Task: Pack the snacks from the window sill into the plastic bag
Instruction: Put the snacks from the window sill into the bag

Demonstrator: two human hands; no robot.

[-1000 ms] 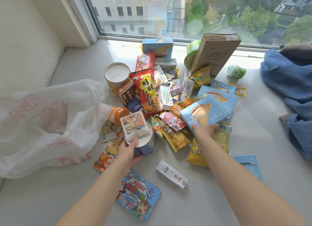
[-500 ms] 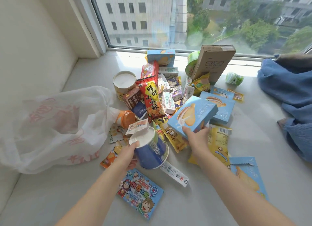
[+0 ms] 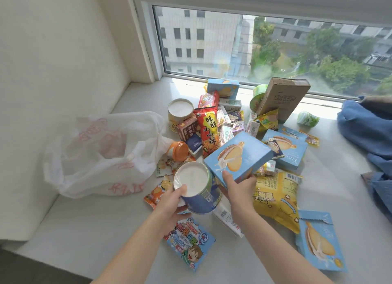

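My left hand point(image 3: 172, 203) grips a blue snack tub point(image 3: 196, 188) with a white lid, lifted and tilted above the sill. My right hand point(image 3: 238, 187) holds a light blue biscuit box point(image 3: 238, 156) by its lower edge, raised over the pile. The white plastic bag point(image 3: 101, 154) with red print lies open to the left, against the wall. A heap of snacks covers the sill: a red packet point(image 3: 209, 133), a yellow tub point(image 3: 180, 113), an orange-lidded jar point(image 3: 179, 151), a yellow bag point(image 3: 275, 196) and more blue boxes point(image 3: 285, 149).
A brown cardboard box point(image 3: 283, 98) leans by the window. Blue clothing point(image 3: 369, 131) lies at the right. A cartoon packet point(image 3: 188, 244) and a blue sachet point(image 3: 320, 244) lie near the front edge. The wall stands close behind the bag.
Both hands have lifted their items off the pile: the tub is raised and tilted, the blue box has come up and toward the left. The small packet that lay on the tub's lid is gone from it.
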